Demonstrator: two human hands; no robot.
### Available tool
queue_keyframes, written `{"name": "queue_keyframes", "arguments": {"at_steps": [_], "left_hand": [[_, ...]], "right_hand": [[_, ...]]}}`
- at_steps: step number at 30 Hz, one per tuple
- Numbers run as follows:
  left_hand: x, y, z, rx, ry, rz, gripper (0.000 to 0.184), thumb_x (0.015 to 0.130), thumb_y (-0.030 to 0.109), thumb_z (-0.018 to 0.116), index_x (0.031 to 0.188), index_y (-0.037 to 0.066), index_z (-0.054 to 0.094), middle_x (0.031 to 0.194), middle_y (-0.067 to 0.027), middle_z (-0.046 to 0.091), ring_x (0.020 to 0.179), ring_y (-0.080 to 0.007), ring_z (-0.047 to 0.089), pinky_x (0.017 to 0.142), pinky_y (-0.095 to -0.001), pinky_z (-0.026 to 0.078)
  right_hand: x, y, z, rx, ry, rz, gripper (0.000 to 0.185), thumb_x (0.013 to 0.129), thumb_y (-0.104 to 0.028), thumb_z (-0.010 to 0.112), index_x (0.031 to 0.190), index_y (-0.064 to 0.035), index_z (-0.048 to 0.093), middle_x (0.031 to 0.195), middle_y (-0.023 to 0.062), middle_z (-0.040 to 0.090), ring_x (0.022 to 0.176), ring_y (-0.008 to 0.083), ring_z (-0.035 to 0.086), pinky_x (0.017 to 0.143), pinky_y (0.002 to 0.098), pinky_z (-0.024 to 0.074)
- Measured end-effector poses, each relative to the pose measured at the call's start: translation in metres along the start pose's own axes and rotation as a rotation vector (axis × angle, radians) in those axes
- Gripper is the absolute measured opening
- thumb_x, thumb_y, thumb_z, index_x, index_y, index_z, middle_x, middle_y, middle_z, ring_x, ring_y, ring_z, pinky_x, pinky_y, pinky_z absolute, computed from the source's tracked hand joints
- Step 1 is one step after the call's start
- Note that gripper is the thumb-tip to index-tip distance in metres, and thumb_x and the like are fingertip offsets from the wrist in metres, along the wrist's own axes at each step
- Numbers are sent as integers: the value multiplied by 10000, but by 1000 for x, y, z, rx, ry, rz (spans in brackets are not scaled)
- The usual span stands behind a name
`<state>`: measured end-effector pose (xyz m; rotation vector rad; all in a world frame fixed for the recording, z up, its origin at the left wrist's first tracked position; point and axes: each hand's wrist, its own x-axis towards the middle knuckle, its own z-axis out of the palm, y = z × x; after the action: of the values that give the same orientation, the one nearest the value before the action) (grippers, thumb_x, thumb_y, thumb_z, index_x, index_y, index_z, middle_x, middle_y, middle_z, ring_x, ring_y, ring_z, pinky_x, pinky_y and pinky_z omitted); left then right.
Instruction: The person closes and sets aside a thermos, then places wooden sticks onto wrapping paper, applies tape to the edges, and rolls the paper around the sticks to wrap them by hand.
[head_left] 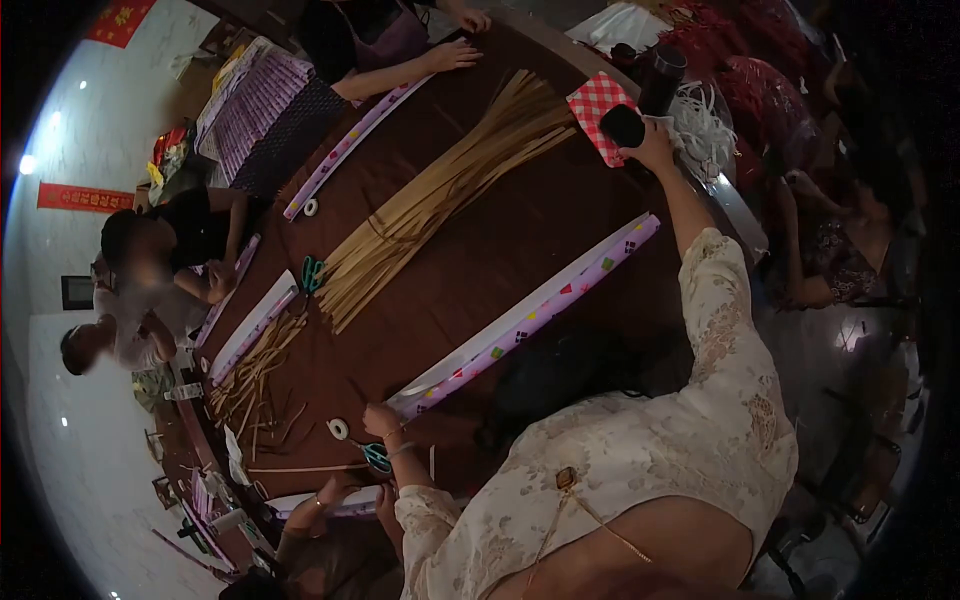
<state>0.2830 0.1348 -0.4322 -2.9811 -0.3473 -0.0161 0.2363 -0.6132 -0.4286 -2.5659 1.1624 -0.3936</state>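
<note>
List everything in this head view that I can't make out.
Head view: what the dark object in the right hand is; too dark.
Head view: whether the left hand grips or just touches the floral strip; the hand's back hides it.
Head view: lettering on the lower red banner; too small.
Head view: the nearest co-worker's lower body; cut off by the bottom edge.

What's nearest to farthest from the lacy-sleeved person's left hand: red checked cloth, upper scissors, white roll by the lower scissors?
1. White roll, just beside the left hand
2. Upper scissors, by the tan strips
3. Red checked cloth, by the right hand
</note>
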Motion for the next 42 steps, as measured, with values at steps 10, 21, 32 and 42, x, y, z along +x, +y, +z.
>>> {"name": "queue_keyframes", "arguments": {"at_steps": [10, 21, 32, 42], "left_hand": [[-2, 1, 0, 12, 36, 14, 211, 746, 222, 578, 738, 19, 635, 767, -174, 637, 735, -351, 628, 619, -466, 491], [-5, 7, -8, 37, -37, -37, 207, 756, 226, 598, 815, 29, 617, 845, -152, 638, 832, -323, 616, 664, -462, 493], [-4, 14, -8, 2, -54, -76, 144, 738, 198, 597, 783, 69, 644, 825, -137, 642, 828, -303, 619, 668, -433, 494], [-7, 11, -6, -40, -76, -137, 196, 763, 252, 615, 858, 82, 636, 921, -90, 634, 945, -269, 563, 770, -437, 429]], "right_hand": [[2, 4, 1, 38, -66, -1, 926, 557, -461, 784, 1307, -125, 357, 1327, 143, 340, 1207, 361, 345, 933, 554, 328], [17, 15, 14, -49, -121, 92, 1048, 518, -592, 747, 1365, -184, 284, 1364, 189, 299, 1247, 386, 301, 978, 544, 278], [52, 52, 29, -18, -150, -178, 1012, 543, -620, 729, 1287, -16, 403, 1255, 201, 454, 1193, 343, 394, 968, 430, 347], [83, 75, 39, -217, -131, -193, 1077, 525, -693, 676, 1297, 0, 385, 1329, 206, 375, 1251, 342, 314, 1033, 418, 265]]}}
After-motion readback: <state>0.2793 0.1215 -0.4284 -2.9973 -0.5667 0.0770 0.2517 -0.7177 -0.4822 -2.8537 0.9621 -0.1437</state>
